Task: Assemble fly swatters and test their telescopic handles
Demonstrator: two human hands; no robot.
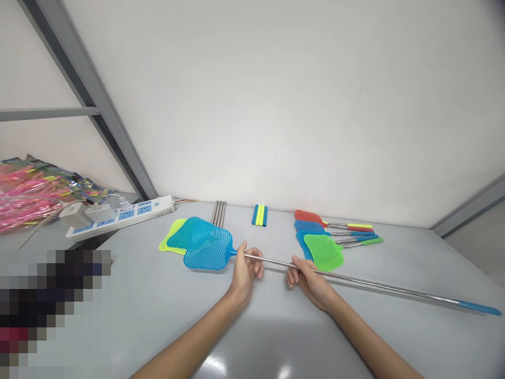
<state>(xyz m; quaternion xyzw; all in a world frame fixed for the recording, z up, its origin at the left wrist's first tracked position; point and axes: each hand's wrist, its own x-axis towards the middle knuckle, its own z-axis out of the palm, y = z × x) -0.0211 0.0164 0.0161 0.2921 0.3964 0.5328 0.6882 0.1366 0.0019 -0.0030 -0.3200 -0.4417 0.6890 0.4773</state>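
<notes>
A blue fly swatter (209, 249) with a long extended metal rod and a blue grip at its far right end lies across both my hands. My left hand (246, 269) pinches the rod close to the swatter's head. Further along the rod, my right hand (306, 276) holds it between thumb and fingers. Behind the blue head lie a yellow swatter head (168, 243) and another blue one, partly covered. To the right rests a group of swatters with short rods, among them a green swatter (325, 251) and a red swatter (310, 216).
Several metal rods (218, 213) stand in a row near the wall, beside blue and yellow grip sleeves (259, 215). A white power strip (134, 213) with plugs lies at the left, near a heap of pink plastic-wrapped items (31, 197). A grey metal frame borders the table.
</notes>
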